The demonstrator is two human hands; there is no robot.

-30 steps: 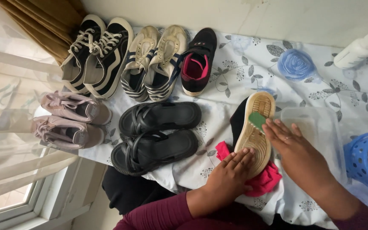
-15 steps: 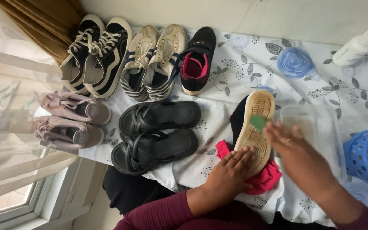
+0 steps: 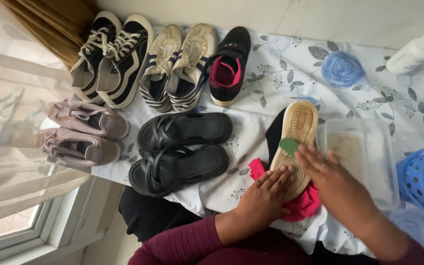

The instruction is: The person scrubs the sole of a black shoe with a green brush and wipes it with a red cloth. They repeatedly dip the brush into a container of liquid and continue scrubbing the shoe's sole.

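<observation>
Between our two hands [image 3: 298,184] lies a shoe [image 3: 295,142] turned sole up, its tan sole facing us and its toe pointing away. Our left hand [image 3: 266,194] rests flat on the heel end, fingers spread over the sole, pressing rather than gripping. Our right hand [image 3: 332,179] comes in from the right, and its fingertips [image 3: 303,154] press a small green pad [image 3: 289,145] against the middle of the sole; the fingers are bent on the pad, not closed into a fist. The two hands are apart, close together, both touching the shoe. Under the shoe and just below our hands a pink cloth [image 3: 305,206] bunches up. Everything sits on a white sheet [image 3: 280,73] with a grey leaf print.

Just right of our right hand stands a clear tub [image 3: 364,157]; whether it holds anything we cannot tell. Further right is a blue basket [image 3: 420,179], cut off by the frame. Beyond our right hand lie a blue crocheted flower [image 3: 342,68] and, at the far right, a white bottle [image 3: 415,49] on its side.

Left of our left hand sit two black sandals [image 3: 182,149], and further left two pink sneakers [image 3: 82,132]. Ahead, well apart from us, a row: black sneakers [image 3: 111,59], beige striped shoes [image 3: 177,66], one black and pink shoe [image 3: 229,64]
</observation>
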